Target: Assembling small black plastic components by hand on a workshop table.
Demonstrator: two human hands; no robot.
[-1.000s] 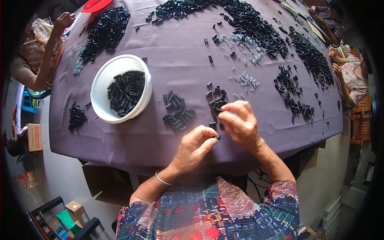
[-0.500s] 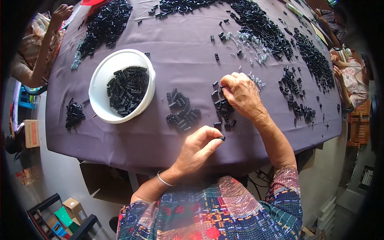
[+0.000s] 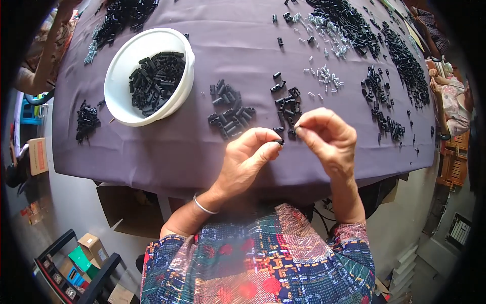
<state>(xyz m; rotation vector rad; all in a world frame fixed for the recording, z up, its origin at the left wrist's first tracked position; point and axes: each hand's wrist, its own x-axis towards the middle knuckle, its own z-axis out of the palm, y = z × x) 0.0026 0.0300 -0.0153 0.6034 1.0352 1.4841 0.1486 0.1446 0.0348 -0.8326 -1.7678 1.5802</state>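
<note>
My left hand pinches a small black plastic piece between thumb and forefinger. My right hand faces it a short way to the right, thumb and forefinger pressed together. A dark bit seems to show at those fingertips, too small to name. Just beyond the two hands lies a small pile of black plastic parts. Left of it is a group of short black tubes. Small silvery metal springs are scattered farther right.
A white bowl of black tubes stands left on the purple-grey tablecloth. Black parts lie in heaps at the far left, left edge, far right and right. Other people sit at both sides.
My right hand has come back from the black parts pile toward my left hand. The left hand still pinches its black piece. The whole view has tilted, shifting the table upward.
</note>
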